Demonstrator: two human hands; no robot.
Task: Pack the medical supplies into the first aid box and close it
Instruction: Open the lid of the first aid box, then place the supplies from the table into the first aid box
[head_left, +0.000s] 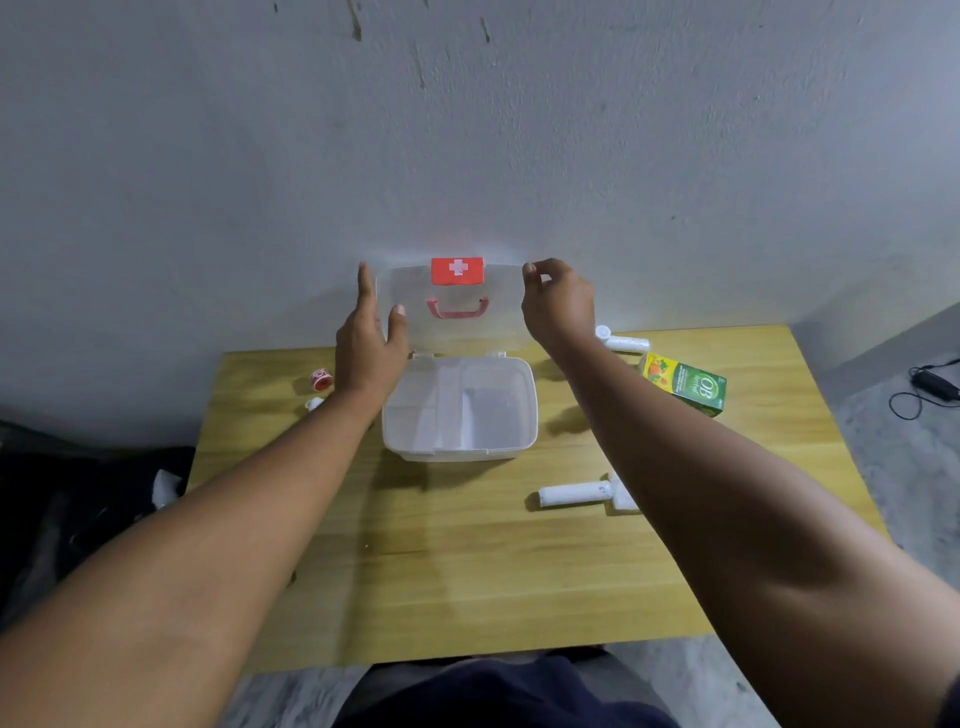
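A white first aid box (527, 415) stands open near the far edge of the wooden table (467, 561). Its translucent lid (498, 322) is upright, with a red cross label and a red handle. My left hand (369, 348) holds the lid's left edge, thumb on the front. My right hand (558, 304) pinches the lid's upper right corner. A white divider tray sits inside the box. A white bandage roll (574, 494) lies at the front right, another white roll (626, 343) at the far right. A green and yellow medicine carton (685, 384) lies right of the box.
A small red and white tape roll (321, 378) and a small white item (314, 404) lie left of the box. A grey wall rises right behind the table. Dark cloth is heaped on the floor at left, and a black cable lies on the floor at far right.
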